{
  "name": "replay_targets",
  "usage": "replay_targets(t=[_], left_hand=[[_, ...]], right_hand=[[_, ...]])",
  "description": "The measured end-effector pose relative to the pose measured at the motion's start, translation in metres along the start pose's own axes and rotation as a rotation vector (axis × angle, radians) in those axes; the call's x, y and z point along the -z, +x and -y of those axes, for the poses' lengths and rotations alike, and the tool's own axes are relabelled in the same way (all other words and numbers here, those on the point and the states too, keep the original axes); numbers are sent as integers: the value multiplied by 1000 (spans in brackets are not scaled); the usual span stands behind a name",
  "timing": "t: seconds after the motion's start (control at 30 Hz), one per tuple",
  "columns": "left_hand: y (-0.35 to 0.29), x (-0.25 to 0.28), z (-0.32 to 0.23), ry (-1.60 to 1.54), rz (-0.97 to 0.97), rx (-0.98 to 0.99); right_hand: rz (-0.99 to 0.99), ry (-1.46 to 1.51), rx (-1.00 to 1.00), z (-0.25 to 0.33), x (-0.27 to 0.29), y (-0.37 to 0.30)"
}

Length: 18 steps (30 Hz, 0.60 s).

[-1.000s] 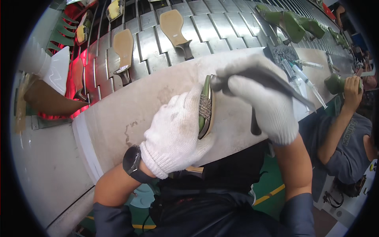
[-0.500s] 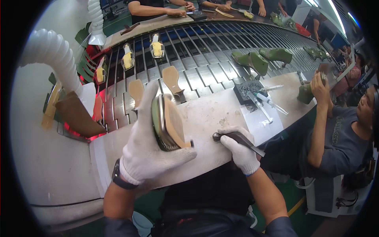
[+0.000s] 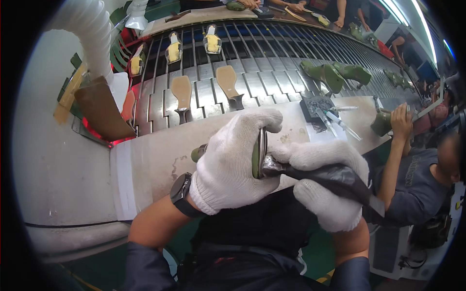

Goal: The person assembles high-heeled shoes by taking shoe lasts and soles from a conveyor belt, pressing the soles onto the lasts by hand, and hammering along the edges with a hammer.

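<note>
**Head view: gloved hands worked a shoe sole**

Head camera showed a green, edge-on shoe sole [image 3: 256, 156] above the pale workbench [image 3: 155, 160]. The white-gloved left hand [image 3: 233, 162] curled closed around it, wrist bent inward. The white-gloved right hand [image 3: 323, 182] gripped a dark-handled tool [image 3: 320, 173], its tip touching the sole. Two tan soles [image 3: 182, 89] stood on the slatted conveyor [image 3: 272, 63].

Single head-worn fisheye view, looking steeply down, close over workbench [image 3: 145, 165], conveyor [image 3: 272, 63] beyond

Bright overhead light, fisheye edges bent, dark rim.
</note>
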<state>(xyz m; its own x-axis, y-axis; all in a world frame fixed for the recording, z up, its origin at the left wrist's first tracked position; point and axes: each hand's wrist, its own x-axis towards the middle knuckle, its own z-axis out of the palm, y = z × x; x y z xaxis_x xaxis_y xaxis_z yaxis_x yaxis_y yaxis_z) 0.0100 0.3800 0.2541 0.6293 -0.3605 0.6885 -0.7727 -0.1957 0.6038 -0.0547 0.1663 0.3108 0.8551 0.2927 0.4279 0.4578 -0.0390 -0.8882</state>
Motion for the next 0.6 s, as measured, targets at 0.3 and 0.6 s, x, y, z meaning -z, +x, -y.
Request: replay_targets(t=[0.3, 0.6], left_hand=[[-27, -2, -13, 65, 40, -55], [-153, -30, -3, 439, -254, -214]], right_hand=[[29, 195, -175, 10, 5, 21], [159, 302, -268, -34, -50, -75]])
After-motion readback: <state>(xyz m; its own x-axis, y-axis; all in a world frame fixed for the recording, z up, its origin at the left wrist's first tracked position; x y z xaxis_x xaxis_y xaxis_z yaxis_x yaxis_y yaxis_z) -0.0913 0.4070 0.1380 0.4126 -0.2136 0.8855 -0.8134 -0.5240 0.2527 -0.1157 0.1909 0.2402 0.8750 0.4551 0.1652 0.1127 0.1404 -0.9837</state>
